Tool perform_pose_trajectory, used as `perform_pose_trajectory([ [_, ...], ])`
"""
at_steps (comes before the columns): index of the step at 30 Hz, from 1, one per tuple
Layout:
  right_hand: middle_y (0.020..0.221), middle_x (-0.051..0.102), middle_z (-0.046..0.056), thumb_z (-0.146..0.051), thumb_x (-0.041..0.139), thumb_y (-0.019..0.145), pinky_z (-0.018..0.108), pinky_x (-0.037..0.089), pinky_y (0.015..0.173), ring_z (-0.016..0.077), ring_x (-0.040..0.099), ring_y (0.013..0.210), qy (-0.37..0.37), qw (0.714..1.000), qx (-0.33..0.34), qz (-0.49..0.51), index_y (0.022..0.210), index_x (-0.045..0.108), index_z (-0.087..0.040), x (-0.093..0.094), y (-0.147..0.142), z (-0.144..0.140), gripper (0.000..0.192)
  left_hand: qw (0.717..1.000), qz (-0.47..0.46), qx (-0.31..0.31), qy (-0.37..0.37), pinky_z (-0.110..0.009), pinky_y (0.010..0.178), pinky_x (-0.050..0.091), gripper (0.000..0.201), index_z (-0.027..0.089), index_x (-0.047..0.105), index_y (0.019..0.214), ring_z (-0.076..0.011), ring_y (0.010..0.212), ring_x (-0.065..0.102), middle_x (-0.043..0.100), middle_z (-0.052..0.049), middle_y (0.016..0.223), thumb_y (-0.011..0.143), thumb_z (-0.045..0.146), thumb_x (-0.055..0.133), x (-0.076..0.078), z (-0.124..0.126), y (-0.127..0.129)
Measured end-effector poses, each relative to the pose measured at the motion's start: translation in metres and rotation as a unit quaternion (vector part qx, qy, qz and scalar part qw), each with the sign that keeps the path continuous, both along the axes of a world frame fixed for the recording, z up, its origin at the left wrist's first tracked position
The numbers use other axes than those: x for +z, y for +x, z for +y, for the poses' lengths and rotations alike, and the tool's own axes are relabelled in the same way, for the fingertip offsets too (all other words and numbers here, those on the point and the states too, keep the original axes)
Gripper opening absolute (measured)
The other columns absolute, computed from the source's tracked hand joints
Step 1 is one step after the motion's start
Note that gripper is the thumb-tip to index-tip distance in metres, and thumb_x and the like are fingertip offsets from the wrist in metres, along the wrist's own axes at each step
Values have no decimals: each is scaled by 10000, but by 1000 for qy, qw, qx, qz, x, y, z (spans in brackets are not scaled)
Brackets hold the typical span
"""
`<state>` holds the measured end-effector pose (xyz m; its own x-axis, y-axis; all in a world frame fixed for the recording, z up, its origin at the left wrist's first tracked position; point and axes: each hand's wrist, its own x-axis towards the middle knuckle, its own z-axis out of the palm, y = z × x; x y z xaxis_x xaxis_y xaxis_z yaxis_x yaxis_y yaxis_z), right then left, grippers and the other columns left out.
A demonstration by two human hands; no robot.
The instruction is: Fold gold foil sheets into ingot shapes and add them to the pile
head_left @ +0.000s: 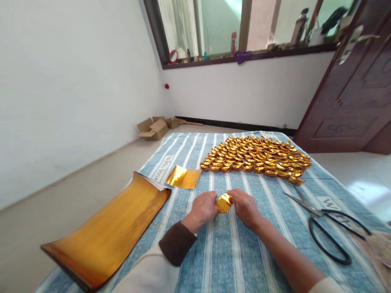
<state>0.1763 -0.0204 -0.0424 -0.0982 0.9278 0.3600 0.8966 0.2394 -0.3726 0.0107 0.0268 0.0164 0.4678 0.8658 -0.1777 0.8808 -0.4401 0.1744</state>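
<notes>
A small piece of folded gold foil paper point(224, 203) is held between my two hands, just above the striped cloth. My left hand point(204, 209) pinches its left side, fingers closed. On the other side my right hand point(246, 206) grips the right edge, also closed. Beyond them, to the left, lies a loose square sheet of gold foil paper point(184, 177). Farther back sit rows of folded gold paper ingots point(253, 154). A stack of large gold foil sheets point(110, 228) with curled ends lies left of my left arm.
Black-handled scissors point(324, 221) lie partly spread on the right of the table, which wears a blue-and-white striped cloth point(241, 260). Cardboard boxes point(154, 128) stand on the floor behind. A brown door point(351, 89) is at the right, and a windowsill point(214, 61) holds bottles.
</notes>
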Motion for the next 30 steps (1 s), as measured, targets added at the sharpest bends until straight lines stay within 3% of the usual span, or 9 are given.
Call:
perform_pose_trajectory([
  [5, 933, 633, 56, -75, 464, 888, 247, 417, 716, 167, 589, 851, -18, 1000, -20, -5, 957, 669, -198, 2, 5, 11, 249, 999, -13, 11, -31, -265, 685, 445, 218, 199, 693, 865, -227, 868, 657, 707, -40, 892, 650, 216, 718, 3, 7, 2],
  [10, 1030, 611, 99, -153, 565, 851, 324, 413, 842, 224, 544, 1003, -40, 999, -19, -14, 830, 682, -184, 8, 12, 17, 122, 998, -33, 22, -47, -251, 648, 429, 243, 191, 711, 839, -213, 826, 648, 702, -24, 854, 599, 213, 745, 1, 11, 1],
  [18, 808, 641, 43, -93, 580, 749, 297, 424, 777, 186, 590, 844, -65, 996, 13, 52, 675, 662, -180, 13, 21, 21, 141, 995, -76, 14, -54, -227, 547, 361, 117, 177, 689, 710, -162, 689, 614, 646, 21, 679, 602, 186, 733, -6, 12, -2],
  [21, 744, 664, 7, -103, 583, 726, 263, 445, 711, 157, 612, 743, -69, 992, 18, 109, 676, 658, -184, 20, 25, 19, 122, 995, -92, -2, -39, -220, 552, 366, 97, 175, 672, 716, -147, 670, 604, 645, 29, 682, 635, 166, 724, -5, 11, -3],
  [26, 770, 714, 6, -201, 601, 796, 260, 489, 692, 162, 662, 739, -75, 979, 40, 184, 765, 682, -191, 27, 34, 0, 87, 991, -117, -58, 35, -263, 692, 419, 153, 189, 648, 939, -173, 801, 607, 670, -12, 847, 802, 134, 607, 4, -4, -7],
  [30, 795, 711, 21, -206, 584, 838, 304, 491, 754, 179, 656, 778, -3, 978, 82, 190, 781, 670, -213, 21, 36, -23, 103, 981, -108, -127, 100, -323, 764, 418, 204, 179, 627, 818, -205, 850, 572, 629, -62, 848, 928, 141, 460, -5, -24, -15],
])
